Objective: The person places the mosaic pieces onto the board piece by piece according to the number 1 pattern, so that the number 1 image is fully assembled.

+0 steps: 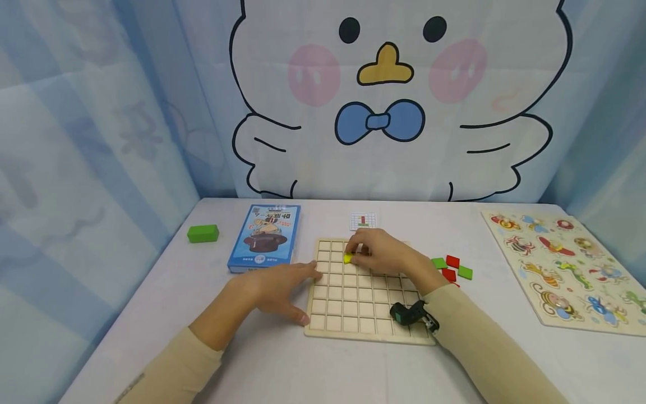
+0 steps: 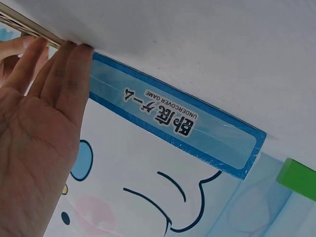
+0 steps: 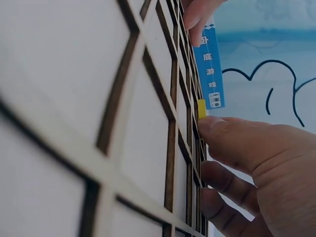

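Note:
A wooden grid board point(image 1: 368, 336) with square compartments lies flat on the table. Over its upper left part, my right hand point(image 1: 381, 252) pinches a small yellow tile point(image 1: 347, 258); in the right wrist view, the thumb is against this tile point(image 3: 201, 108), close to the grid bars. My left hand point(image 1: 277, 289) rests along the board's left edge, with straight fingers at the rim and the thumb near the lower corner. In the left wrist view, the left hand point(image 2: 39, 138) overlaps the end of a blue game box point(image 2: 148, 116).
Behind my left hand lies the blue box point(image 1: 264, 238), with a green block point(image 1: 203, 233) to its left. A small grid card point(image 1: 363, 220) lies beyond the board. Red and green tiles point(image 1: 452, 261) are scattered to the right, before an insect picture board point(image 1: 570, 269).

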Tool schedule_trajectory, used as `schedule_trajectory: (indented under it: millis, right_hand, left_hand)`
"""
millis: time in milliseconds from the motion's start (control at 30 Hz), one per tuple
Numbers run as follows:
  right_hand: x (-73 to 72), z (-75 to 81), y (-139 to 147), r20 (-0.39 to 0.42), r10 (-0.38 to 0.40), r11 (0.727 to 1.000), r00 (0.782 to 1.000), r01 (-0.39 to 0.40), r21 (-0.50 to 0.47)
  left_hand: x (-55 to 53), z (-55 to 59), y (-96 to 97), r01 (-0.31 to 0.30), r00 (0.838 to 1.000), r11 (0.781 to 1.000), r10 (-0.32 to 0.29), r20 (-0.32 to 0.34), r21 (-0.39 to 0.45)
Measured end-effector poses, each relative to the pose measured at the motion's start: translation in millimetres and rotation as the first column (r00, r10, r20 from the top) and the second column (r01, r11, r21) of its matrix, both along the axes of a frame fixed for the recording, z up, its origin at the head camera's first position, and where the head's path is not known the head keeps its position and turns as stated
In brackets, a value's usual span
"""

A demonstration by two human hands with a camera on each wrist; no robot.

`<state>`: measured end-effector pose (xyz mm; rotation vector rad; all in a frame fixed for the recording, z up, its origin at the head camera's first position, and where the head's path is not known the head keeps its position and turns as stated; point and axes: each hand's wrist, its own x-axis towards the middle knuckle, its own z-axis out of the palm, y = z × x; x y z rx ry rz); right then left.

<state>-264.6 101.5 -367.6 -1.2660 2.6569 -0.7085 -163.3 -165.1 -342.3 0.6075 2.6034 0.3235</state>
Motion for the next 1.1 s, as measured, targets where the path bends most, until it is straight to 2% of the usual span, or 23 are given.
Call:
schedule_trajectory:
  millis: [233, 367, 600, 900, 1100]
  right_hand:
    - [-0.9, -5.1, 0.8, -0.014, 0.038, 0.998, 0.999, -0.039, -0.047]
    - [0.5, -6.4, 1.6, -0.032, 0.014, 0.999, 0.999, -0.016, -0.040]
    - [2.3, -6.1, 1.0, 0.034, -0.017, 0.999, 0.999, 0.018, -0.034]
    - [1.7, -3.7, 3.7, 0.051, -0.015, 1.000, 0.999, 0.016, -0.013]
    - [1.4, -2.5, 4.0, 0.039, 0.013, 1.000, 0.999, -0.013, -0.007]
  left_hand:
    - [-0.3, 0.2, 0.0, -0.004, 1.000, 1.000, 0.004, 0.003, -0.011]
    - [-0.1, -0.9, -0.8, 0.000, 1.000, 1.000, 0.000, 0.007, 0.004]
    - [0.6, -2.0, -1.1, 0.001, 1.000, 1.000, -0.001, 0.004, 0.016]
    - [1.4, -0.3, 0.5, 0.008, 1.000, 1.000, -0.008, -0.001, 0.018]
    - [1.2, 0.1, 0.1, -0.004, 1.000, 1.000, 0.004, 0.005, 0.017]
